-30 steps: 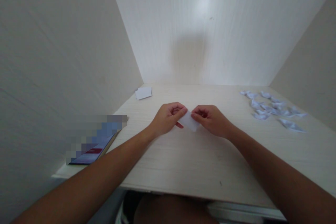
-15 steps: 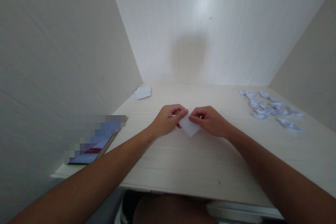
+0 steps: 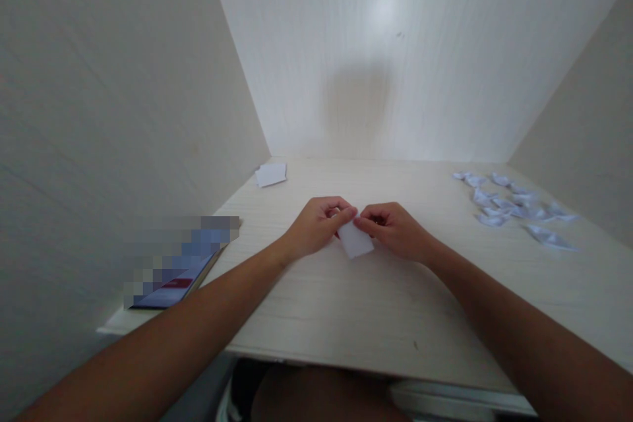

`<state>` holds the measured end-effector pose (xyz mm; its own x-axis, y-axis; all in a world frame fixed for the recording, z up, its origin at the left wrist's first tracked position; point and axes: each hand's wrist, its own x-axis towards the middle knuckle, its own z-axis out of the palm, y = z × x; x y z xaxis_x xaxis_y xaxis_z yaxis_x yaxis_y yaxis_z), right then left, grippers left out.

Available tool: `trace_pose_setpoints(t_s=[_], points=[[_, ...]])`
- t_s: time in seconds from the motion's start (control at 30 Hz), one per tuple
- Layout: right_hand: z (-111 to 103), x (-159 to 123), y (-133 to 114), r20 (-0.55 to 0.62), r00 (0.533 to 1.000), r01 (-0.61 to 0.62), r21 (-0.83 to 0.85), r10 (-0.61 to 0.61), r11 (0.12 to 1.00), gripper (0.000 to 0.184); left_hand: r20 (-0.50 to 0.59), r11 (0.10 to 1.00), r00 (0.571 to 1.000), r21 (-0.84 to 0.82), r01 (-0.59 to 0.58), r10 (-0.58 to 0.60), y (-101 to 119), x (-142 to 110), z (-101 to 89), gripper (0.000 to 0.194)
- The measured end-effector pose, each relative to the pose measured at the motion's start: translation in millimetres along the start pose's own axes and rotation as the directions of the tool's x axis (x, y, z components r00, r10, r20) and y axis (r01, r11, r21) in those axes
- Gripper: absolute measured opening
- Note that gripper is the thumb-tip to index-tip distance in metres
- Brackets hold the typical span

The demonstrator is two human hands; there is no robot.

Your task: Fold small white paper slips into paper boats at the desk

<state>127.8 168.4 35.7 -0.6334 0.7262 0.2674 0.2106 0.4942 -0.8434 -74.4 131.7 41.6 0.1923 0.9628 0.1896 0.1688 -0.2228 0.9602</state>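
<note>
Between my hands, above the middle of the table, is a small white piece of paper [image 3: 355, 242]. My left hand [image 3: 324, 225] pinches its upper left part, thumb on top. The thumb and fingers of my right hand [image 3: 388, 227] close on its upper right edge, near the left thumb tip. The paper's lower end hangs free, pointing toward me. Whether the sheet has folds is hard to make out.
Several folded white paper pieces [image 3: 494, 203] lie at the right of the table [image 3: 336, 310]. A small stack of white paper sheets [image 3: 271, 175] is at the back left. A partly blurred-out flat object with a screen-like face [image 3: 185, 277] rests at the left edge, beside the wall.
The paper has turned in my fingers: its lower corner has swung left and its lower end now shows as a slanted edge. Both hands have stayed almost in place.
</note>
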Motion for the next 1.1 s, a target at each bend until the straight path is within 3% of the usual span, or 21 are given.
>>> trace_pose_setpoints(t_s=[0.1,0.33,0.63,0.87,1.1], points=[[0,1,0,0.0,1.0,0.005,0.003,-0.005,1.0,0.035,-0.013,1.0,1.0,-0.006,0.009,-0.009,0,-1,0.6,0.035],[-6,2,0,-0.088,0.996,0.021,0.055,-0.016,0.998,0.035,-0.051,0.964,0.992,-0.245,0.099,-0.114,3,-1,4.0,0.03],[-3,2,-2,-0.116,0.993,0.018,0.132,-0.003,0.991,0.029,-0.018,0.988,0.995,-0.12,0.095,-0.098,5,-2,2.6,0.028],[-8,2,-3,-0.143,0.989,0.057,0.062,-0.047,0.996,0.027,-0.06,0.966,0.985,-0.212,0.145,-0.161,9,-3,0.0,0.028],[-10,2,-5,-0.156,0.987,0.062,0.073,-0.05,0.995,0.025,-0.04,0.98,0.993,-0.171,0.106,-0.115,12,-3,-2.1,0.029]])
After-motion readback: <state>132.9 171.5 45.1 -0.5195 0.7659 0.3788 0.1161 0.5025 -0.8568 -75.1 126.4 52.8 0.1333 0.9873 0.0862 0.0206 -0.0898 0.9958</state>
